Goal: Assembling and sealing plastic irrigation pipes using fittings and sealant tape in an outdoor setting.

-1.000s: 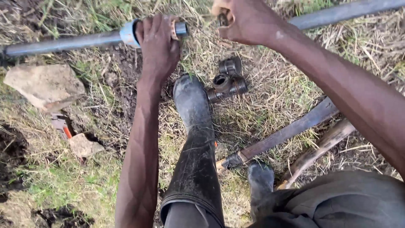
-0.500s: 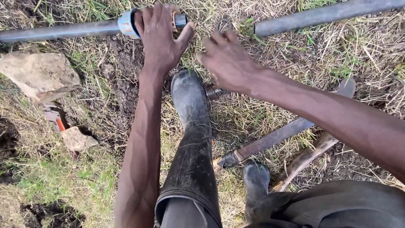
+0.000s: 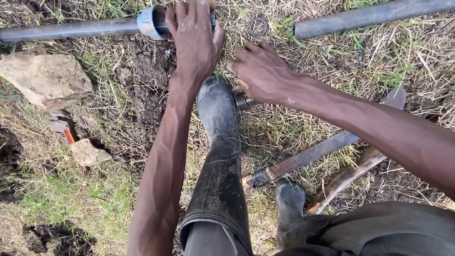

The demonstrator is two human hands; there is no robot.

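**Coupling on one pipe, second pipe still apart**

Our left hand [image 3: 194, 42] lies at twelve o'clock, fingers clenched over the coupling [image 3: 150, 21], a dark fitting with a blue ring that already sits on the end of the left pipe [image 3: 71, 29]. Our right hand [image 3: 260, 71], just toward three o'clock of it, is curled down over a threaded fitting [image 3: 244, 100] lying in the grass beside our boot [image 3: 218, 114]; we cannot tell whether its fingers have closed on the part or only touch it.

As we judge it, one side of the joint is done. The right pipe [image 3: 374, 16] at one o'clock lies well apart from the coupling, its open end bare, so it is not yet joined. A small ring [image 3: 259, 27] lies loose on the grass between the two pipe ends.

Around us: a pale stone [image 3: 45, 78] at nine o'clock, a smaller one [image 3: 89, 152] below it, and an orange-handled tool [image 3: 66, 133] half hidden between them. Two long-handled tools [image 3: 308, 156] lie crossed at four o'clock. Our boot stands between the hands and our body.
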